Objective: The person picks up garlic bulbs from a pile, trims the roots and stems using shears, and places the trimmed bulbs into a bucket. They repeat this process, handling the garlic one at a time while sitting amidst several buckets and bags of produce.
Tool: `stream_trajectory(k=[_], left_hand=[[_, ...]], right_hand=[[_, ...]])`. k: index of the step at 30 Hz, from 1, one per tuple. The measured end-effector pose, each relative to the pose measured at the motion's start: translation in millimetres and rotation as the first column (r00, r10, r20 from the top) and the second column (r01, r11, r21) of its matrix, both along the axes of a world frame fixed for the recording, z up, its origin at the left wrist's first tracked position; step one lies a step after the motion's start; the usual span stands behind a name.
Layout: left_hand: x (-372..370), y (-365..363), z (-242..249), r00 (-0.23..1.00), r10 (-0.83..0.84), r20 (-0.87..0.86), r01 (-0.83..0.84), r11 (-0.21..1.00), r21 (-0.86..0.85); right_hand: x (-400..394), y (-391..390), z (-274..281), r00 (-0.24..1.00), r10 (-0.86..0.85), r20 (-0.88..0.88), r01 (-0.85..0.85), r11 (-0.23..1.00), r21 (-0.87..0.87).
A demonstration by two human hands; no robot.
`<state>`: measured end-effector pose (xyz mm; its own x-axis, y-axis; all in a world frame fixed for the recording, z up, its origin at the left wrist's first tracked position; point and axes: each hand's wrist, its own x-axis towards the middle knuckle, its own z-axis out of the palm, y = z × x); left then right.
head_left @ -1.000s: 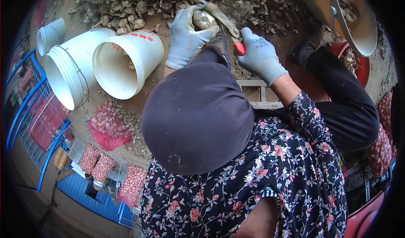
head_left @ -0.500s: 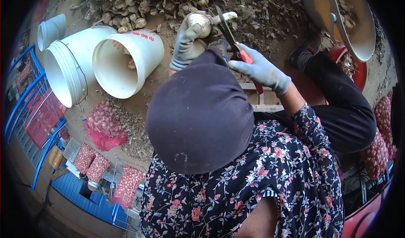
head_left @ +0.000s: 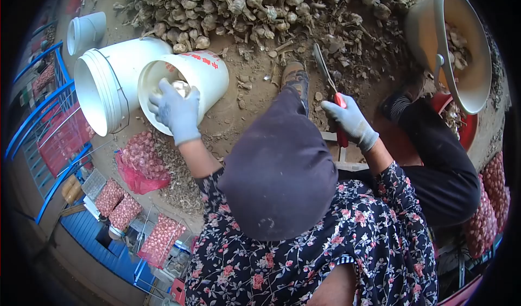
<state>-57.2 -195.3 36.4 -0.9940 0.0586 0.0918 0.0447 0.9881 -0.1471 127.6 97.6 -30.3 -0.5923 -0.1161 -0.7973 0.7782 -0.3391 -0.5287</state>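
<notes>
At the mouth of a white bucket with red lettering (head_left: 214,80), my gloved left hand (head_left: 179,110) reaches in, its fingers curved around a pale garlic bulb (head_left: 180,87). The bulb sits between thumb and fingers, partly hidden by the glove. My gloved right hand (head_left: 350,120) is closed around the red handle of pruning shears (head_left: 341,102). Their metal blades point up and away over the dirt, apart from any bulb. Beyond both hands lies a large heap of garlic (head_left: 228,13) with dry stems.
A second white bucket (head_left: 111,89) lies beside the first. My bent knee (head_left: 282,181) rises between my arms. To the right are a beige bucket (head_left: 467,97) with pale pieces inside and a red basin (head_left: 471,127). Filled mesh bags (head_left: 144,156) stand at left and right.
My left hand has carried the garlic bulb from the shears leftward to the bucket mouth. The right hand has lowered slightly with the shears. The view has shifted a little.
</notes>
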Motion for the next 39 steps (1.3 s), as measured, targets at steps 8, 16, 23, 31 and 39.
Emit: stream_trajectory(k=[8, 16, 23, 31, 39], left_hand=[[-162.6, 135.6, -89.6, 0.955, -0.021, 0.296, -0.021, 0.990, 0.137], [-158.8, 99.7, -107.0, 0.789, -0.474, 0.390, -0.137, 0.484, 0.864], [-42.7, 111.4, -46.7, 0.709, -0.661, 0.245, -0.272, 0.065, 0.960], [1.5, 125.9, -38.7, 0.796, -0.567, 0.211, -0.071, 0.258, 0.963], [12.0, 135.7, -32.6, 0.908, -0.406, -0.108, 0.366, 0.641, 0.675]], right_hand=[[2.3, -0.8, -20.1, 0.962, 0.272, -0.033, -0.237, 0.886, 0.399], [-26.5, 8.6, 5.3, 0.909, 0.408, -0.084, -0.264, 0.720, 0.642], [-57.4, 3.6, 29.0, 0.775, 0.619, -0.129, -0.124, 0.349, 0.929], [-49.8, -5.6, 54.1, 0.706, 0.705, 0.071, -0.184, 0.085, 0.979], [-59.2, -27.6, 59.2, 0.698, 0.703, 0.136, -0.377, 0.200, 0.905]])
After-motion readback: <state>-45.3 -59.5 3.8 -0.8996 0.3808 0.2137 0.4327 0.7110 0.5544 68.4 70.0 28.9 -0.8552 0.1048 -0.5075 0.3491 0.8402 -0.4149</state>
